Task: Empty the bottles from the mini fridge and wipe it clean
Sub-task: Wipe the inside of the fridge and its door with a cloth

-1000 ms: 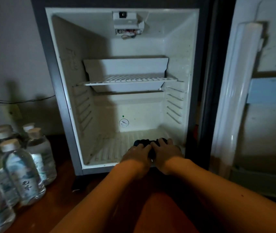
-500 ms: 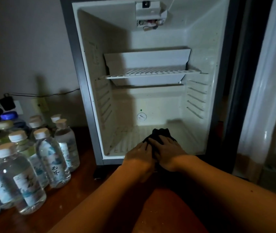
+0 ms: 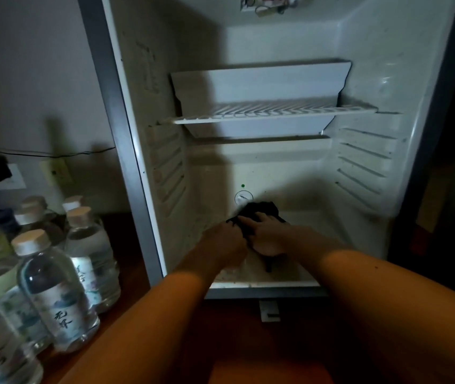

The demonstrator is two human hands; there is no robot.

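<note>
A dark crumpled cloth (image 3: 259, 214) is held by both hands on the floor of the empty white mini fridge (image 3: 387, 65).

The left hand (image 3: 225, 241) and the right hand (image 3: 269, 235) are side by side, touching, with fingers curled on the cloth. For a good wipe, the cloth should be pressed flat and pushed into the back corners and along the ribbed side walls, where small dark specks can be seen. The white wire shelf (image 3: 273, 113) above the hands should be wiped too. The clear plastic water bottles with white caps (image 3: 54, 292) are already out, standing on the brown wooden desk (image 3: 220, 342) well to the left of the hands. The room is dim.
</note>
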